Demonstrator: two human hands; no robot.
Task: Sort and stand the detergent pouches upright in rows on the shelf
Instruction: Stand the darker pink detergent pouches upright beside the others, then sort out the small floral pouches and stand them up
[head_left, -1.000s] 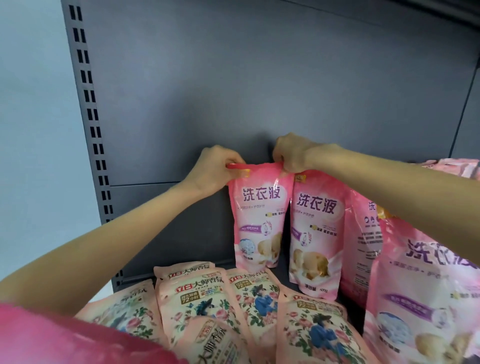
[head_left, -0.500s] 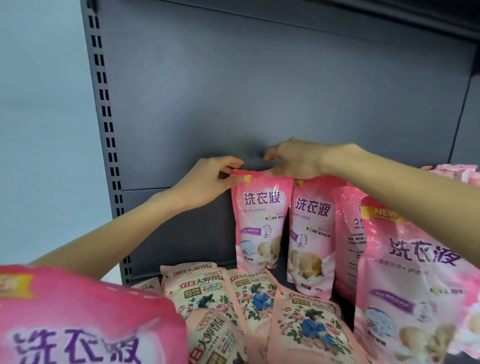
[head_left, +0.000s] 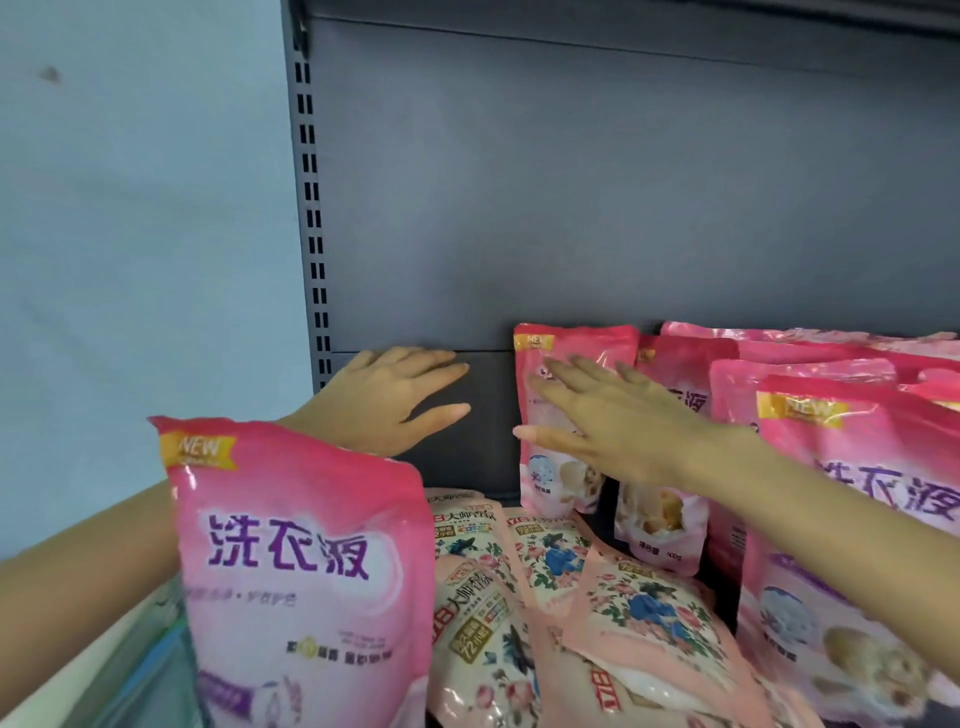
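Note:
A pink detergent pouch (head_left: 569, 374) stands upright against the grey back panel, with more pink pouches (head_left: 670, 525) in rows to its right. My right hand (head_left: 618, 421) hovers open in front of that pouch, fingers spread, holding nothing. My left hand (head_left: 389, 400) is open to the left of it, near the bare back panel, empty. A large pink pouch (head_left: 301, 577) stands close to the camera at the lower left and hides my left forearm. Several floral beige-pink pouches (head_left: 550, 597) lie flat on the shelf in the middle.
The grey back panel (head_left: 623, 182) and a slotted upright (head_left: 311, 208) bound the shelf at the back and left. A pale blue wall (head_left: 140, 208) lies beyond the upright. Another tall pink pouch (head_left: 852, 519) stands at the right front.
Both hands let go of the top edge of the upright pink pouch and drew back, now open. The view shifted, bringing the near pink pouch at lower left further into frame.

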